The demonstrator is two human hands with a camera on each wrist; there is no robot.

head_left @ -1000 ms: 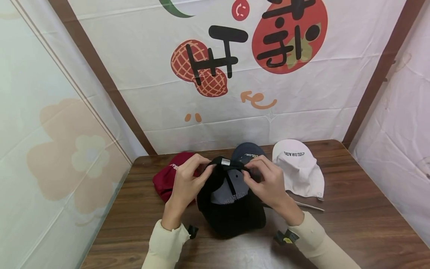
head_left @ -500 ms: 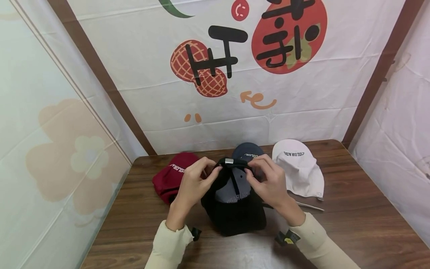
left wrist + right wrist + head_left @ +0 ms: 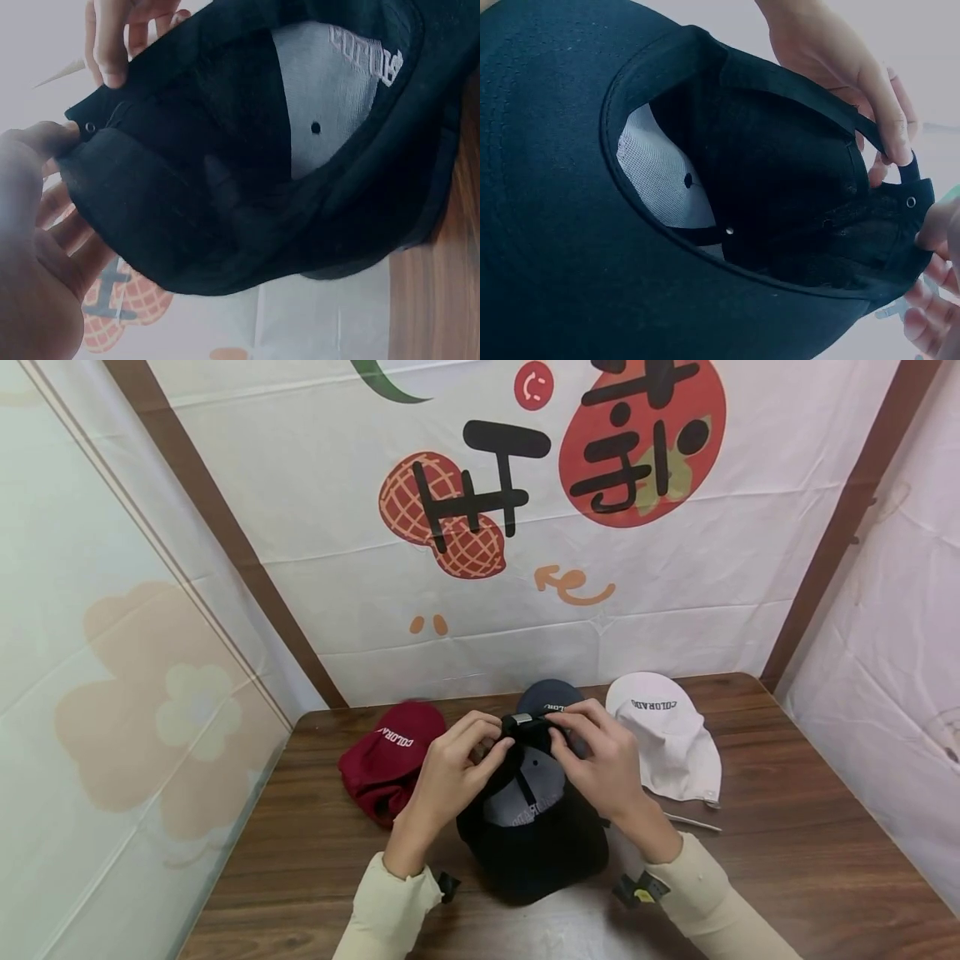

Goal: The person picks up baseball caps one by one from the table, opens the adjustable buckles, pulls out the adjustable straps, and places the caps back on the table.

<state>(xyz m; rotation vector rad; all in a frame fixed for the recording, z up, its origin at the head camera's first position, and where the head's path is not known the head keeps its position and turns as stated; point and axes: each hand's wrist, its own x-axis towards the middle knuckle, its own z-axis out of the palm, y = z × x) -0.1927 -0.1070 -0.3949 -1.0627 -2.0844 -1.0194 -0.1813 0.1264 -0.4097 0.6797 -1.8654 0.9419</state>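
A black baseball cap (image 3: 536,860) is held up over the table, its inside facing the head camera and its brim low, towards the person. My left hand (image 3: 461,768) pinches one side of the cap's back strap between thumb and fingers. From the other side, my right hand (image 3: 603,764) pinches the strap. Between the hands shows a silver clasp (image 3: 521,718). The grey lining (image 3: 330,97) with raised lettering appears inside the crown. A small eyelet (image 3: 910,202) sits on the band, close by the right thumb in the right wrist view.
On the wooden table (image 3: 780,793), a maroon cap (image 3: 367,777) lies left of the hands. A navy cap (image 3: 551,693) is partly hidden behind them, and a white cap (image 3: 675,760) lies to the right, with a thin pale stick (image 3: 692,822) nearby. A printed cloth (image 3: 337,593) hangs behind.
My left hand has moved right, closer to my right hand, with the strap end it holds. The silver clasp has shifted right, and more of the maroon cap shows.
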